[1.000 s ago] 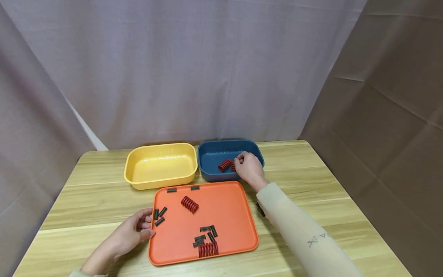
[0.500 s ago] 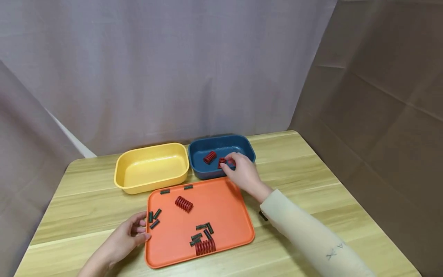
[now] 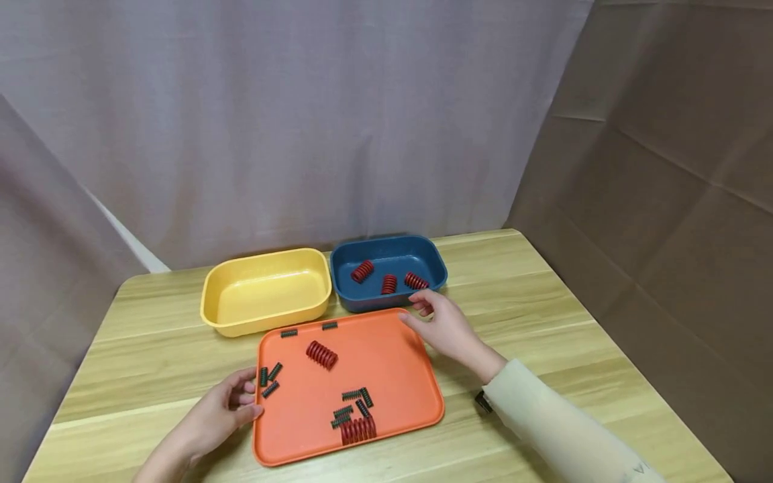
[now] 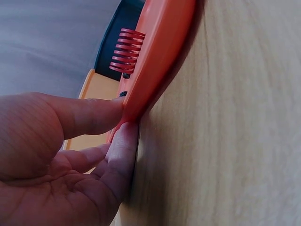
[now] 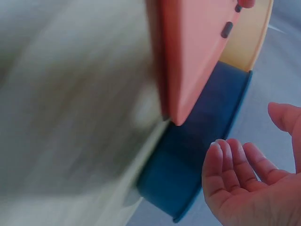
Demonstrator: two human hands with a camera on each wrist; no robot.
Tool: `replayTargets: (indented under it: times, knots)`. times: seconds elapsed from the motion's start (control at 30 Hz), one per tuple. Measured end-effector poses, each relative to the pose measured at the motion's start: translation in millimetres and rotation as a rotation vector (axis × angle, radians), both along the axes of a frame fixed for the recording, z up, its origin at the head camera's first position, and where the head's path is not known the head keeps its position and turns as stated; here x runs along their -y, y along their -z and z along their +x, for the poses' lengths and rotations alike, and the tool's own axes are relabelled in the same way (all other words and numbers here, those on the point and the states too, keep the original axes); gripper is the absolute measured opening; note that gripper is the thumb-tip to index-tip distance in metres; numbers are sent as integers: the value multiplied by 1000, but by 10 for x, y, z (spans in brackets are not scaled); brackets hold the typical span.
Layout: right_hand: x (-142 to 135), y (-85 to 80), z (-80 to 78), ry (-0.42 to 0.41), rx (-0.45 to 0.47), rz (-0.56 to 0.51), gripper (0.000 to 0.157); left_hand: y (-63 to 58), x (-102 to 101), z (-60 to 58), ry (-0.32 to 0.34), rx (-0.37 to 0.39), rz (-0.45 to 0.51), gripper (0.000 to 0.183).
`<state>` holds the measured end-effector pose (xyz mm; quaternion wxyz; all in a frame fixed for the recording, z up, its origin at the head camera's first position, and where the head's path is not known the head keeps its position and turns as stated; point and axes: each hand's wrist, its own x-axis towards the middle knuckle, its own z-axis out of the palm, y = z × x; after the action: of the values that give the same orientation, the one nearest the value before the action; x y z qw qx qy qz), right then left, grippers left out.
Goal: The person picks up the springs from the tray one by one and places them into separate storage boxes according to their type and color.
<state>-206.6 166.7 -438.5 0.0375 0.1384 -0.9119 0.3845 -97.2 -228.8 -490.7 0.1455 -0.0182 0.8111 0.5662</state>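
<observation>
My left hand (image 3: 214,417) holds the left rim of the orange tray (image 3: 398,376), thumb on the rim and fingers against its outer side. In the left wrist view the same hand (image 4: 70,141) pinches that edge. My right hand (image 3: 443,327) hovers over the tray's back right corner, fingers apart, holding nothing. Three red springs (image 3: 389,284) lie in the blue bin (image 3: 392,247) just beyond it. A red spring (image 3: 322,355) lies near the tray's middle, and another red spring (image 3: 359,431) by its front edge. Several small dark springs (image 3: 343,412) are scattered on the tray.
A yellow bin (image 3: 266,288) stands left of the blue one, both behind the tray. Beside my right sleeve, a small black object (image 3: 483,402) shows partly on the wooden table (image 3: 574,376). Grey curtains (image 3: 272,121) hang behind.
My right hand has let go of a red spring in the blue bin and drawn back toward the tray. The left hand keeps its hold. The head view has shifted slightly.
</observation>
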Motion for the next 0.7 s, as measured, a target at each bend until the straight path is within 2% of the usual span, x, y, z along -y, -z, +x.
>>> replayTargets:
  times: [0.13,0.43,0.7]
  knots:
    - [-47,91,11,15,34,-4,39,-4,2,-1,0,1,12,70]
    - [-114,268,12,22,168,-13,50,0,-5,4,-2,0,50,70]
    - [-121,334,1,22,215,18,56,-18,-5,5,7,-4,58,70]
